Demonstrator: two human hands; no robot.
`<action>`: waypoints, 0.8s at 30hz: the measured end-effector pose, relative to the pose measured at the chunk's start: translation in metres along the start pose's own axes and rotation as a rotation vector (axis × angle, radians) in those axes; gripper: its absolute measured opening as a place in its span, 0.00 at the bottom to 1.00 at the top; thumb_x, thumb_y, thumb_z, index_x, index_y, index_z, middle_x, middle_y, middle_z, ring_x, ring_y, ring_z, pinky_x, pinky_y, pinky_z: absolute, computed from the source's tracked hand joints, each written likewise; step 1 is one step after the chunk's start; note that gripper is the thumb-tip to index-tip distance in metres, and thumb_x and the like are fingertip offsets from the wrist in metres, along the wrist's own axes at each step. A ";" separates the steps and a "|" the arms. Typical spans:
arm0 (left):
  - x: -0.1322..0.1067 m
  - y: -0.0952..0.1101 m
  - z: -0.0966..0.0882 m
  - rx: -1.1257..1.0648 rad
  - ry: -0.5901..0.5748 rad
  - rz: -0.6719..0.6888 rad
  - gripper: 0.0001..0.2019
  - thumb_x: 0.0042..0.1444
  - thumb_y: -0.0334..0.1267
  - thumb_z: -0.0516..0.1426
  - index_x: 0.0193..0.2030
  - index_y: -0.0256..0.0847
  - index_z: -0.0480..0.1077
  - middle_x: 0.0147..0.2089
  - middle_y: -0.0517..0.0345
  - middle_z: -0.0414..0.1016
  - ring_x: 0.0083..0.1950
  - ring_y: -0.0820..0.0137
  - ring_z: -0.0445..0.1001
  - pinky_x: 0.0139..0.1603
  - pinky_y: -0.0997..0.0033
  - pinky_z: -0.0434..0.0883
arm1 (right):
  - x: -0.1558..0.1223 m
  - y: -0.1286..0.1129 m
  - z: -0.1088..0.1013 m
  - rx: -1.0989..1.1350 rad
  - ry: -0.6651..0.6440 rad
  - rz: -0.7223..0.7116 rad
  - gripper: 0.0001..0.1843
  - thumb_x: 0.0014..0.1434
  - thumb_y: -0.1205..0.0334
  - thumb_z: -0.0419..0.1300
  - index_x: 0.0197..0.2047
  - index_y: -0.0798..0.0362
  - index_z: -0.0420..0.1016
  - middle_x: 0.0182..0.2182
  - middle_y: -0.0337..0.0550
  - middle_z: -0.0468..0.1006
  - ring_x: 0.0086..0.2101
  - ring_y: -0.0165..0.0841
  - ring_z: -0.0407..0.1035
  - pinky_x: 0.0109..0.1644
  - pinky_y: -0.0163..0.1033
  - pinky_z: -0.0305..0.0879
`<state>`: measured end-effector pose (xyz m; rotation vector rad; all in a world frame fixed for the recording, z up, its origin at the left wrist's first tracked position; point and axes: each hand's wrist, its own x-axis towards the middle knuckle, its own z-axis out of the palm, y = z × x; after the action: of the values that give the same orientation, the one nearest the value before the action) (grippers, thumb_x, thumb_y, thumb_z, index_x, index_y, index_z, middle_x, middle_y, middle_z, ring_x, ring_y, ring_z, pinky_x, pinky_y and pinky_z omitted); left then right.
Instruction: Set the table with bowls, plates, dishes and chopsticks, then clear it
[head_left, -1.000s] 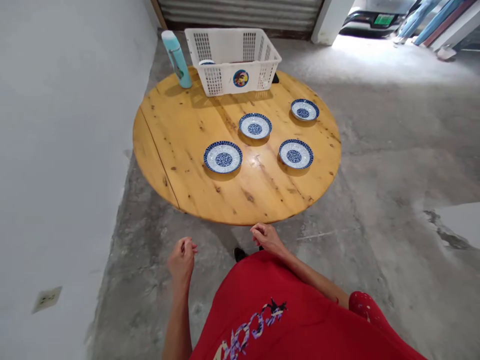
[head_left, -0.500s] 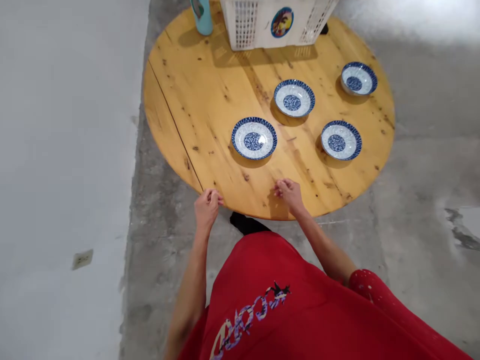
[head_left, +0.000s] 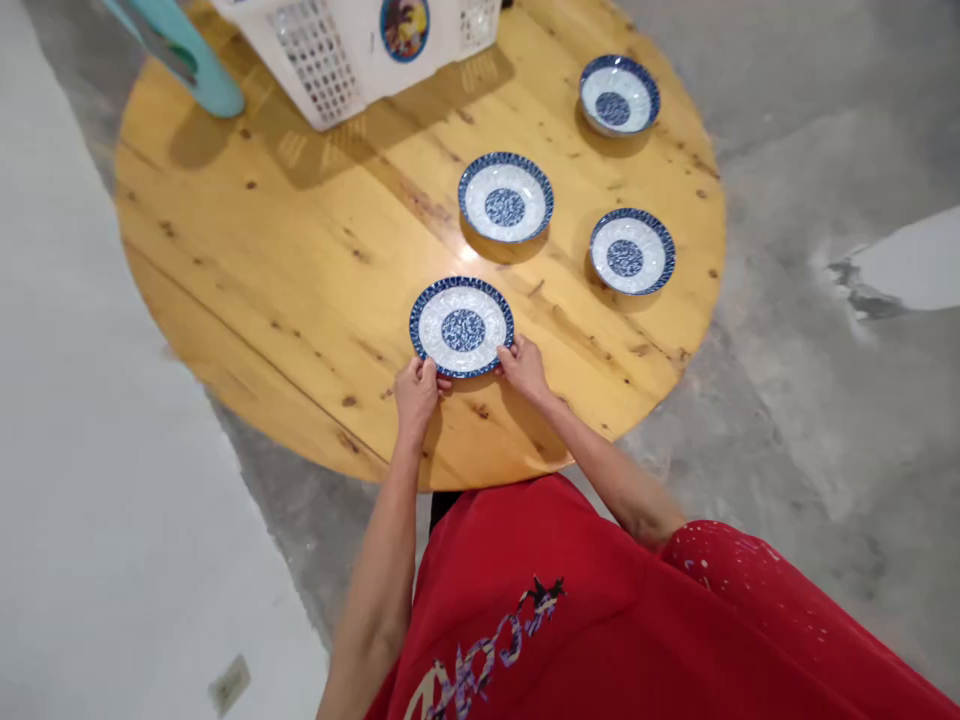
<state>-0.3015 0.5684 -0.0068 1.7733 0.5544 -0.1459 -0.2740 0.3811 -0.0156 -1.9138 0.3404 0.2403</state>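
A blue-and-white plate [head_left: 463, 328] with a dark patterned rim is at the near side of the round wooden table [head_left: 300, 270]. My left hand [head_left: 418, 392] grips its lower left rim, thumb on top and fingers beneath. On the lower right rim, my right hand [head_left: 523, 366] pinches in the same way. Whether the plate is raised off the wood I cannot tell. Behind it lies a second, similar dish [head_left: 505, 198]. Farther right are a small dish [head_left: 632, 252] and a deeper bowl [head_left: 619, 96] of the same pattern.
A white plastic basket [head_left: 360, 75] with a round sticker stands at the table's back. Left of it is a light-blue bottle [head_left: 210, 85], partly cut off by the frame. A white wall [head_left: 97, 450] with a socket [head_left: 229, 685] runs along the left.
Both hands have moved forward from the table's near edge and taken hold of the nearest plate's rim. The view has turned and come closer to the table.
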 end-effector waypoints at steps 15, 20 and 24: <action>-0.024 -0.002 -0.035 0.234 -0.467 -0.040 0.15 0.58 0.49 0.53 0.29 0.41 0.68 0.25 0.57 0.77 0.23 0.70 0.74 0.26 0.73 0.69 | -0.093 0.016 0.004 0.042 0.204 0.200 0.07 0.58 0.56 0.52 0.32 0.49 0.62 0.18 0.33 0.67 0.19 0.32 0.69 0.24 0.34 0.57; -0.003 0.004 -0.027 0.237 -0.571 0.004 0.15 0.57 0.50 0.54 0.29 0.41 0.67 0.25 0.58 0.77 0.23 0.70 0.74 0.25 0.74 0.68 | -0.084 0.008 0.003 0.012 0.351 0.206 0.08 0.57 0.57 0.51 0.29 0.49 0.62 0.17 0.33 0.66 0.19 0.33 0.69 0.25 0.34 0.57; 0.005 0.005 -0.024 0.275 -0.607 0.021 0.15 0.58 0.50 0.54 0.28 0.42 0.66 0.24 0.58 0.76 0.22 0.69 0.74 0.25 0.74 0.67 | -0.084 0.006 0.004 0.001 0.384 0.211 0.08 0.58 0.57 0.51 0.27 0.48 0.59 0.15 0.31 0.62 0.19 0.32 0.68 0.25 0.34 0.56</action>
<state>-0.2991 0.5917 0.0022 1.8746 0.0752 -0.7469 -0.3550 0.3925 0.0049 -1.9185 0.8007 0.0081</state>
